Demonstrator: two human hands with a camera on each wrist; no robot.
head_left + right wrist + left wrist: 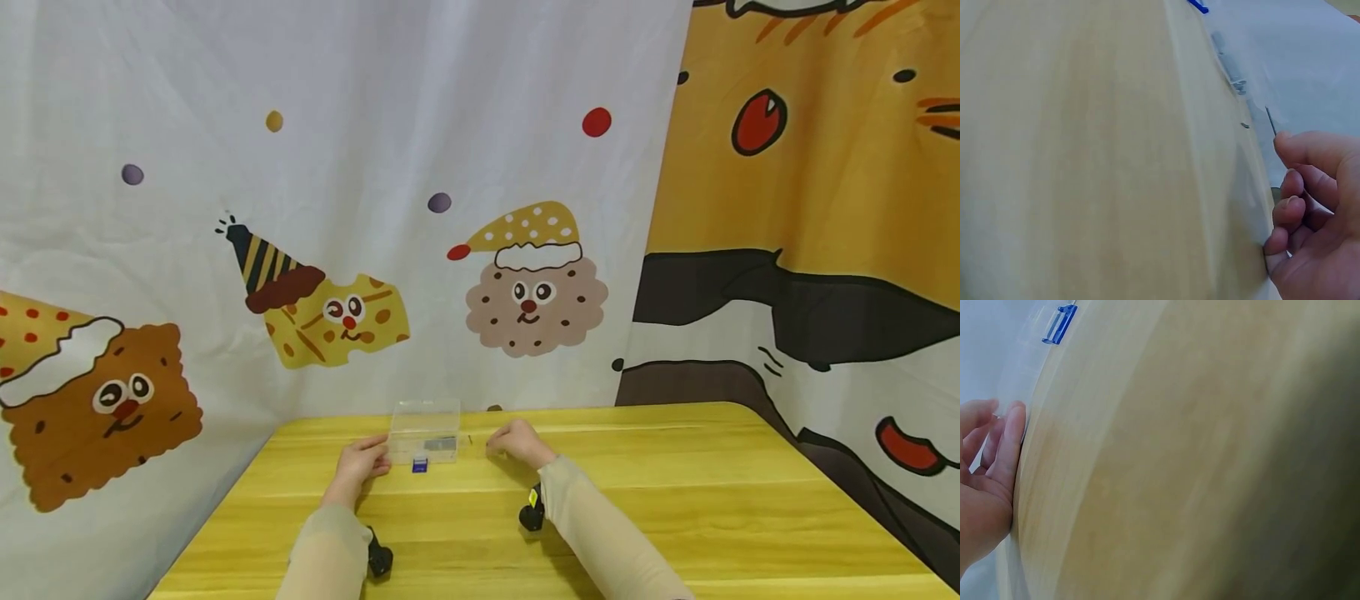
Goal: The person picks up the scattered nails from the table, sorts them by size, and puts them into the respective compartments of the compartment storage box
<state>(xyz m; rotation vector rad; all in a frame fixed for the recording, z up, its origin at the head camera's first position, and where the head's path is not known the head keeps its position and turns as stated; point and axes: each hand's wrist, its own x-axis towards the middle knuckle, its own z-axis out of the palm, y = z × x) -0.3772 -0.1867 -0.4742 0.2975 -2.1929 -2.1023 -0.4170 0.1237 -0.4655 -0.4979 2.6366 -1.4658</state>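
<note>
A clear plastic box [401, 446] with a blue latch [420, 465] stands on the table, its see-through lid [426, 415] raised at the back. Small grey metal pieces [440, 444] lie inside, toward the right. At the box's left end is my left hand [362, 467], relaxed fingers [1015, 422] right at the wall. Right of the box, my right hand [517, 444] pinches a thin dark metal pin [1270, 120] between thumb and fingertips, its free end sticking out. The pin's other end is hidden by the fingers, and I cannot tell whether it has a head.
A tiny dark piece [1245, 125] lies on the table beside the box's right end. The wood-grain table [450, 533] runs up to a printed cloth [360, 167] hanging behind it. Black wrist cameras [379, 560] are worn on both wrists.
</note>
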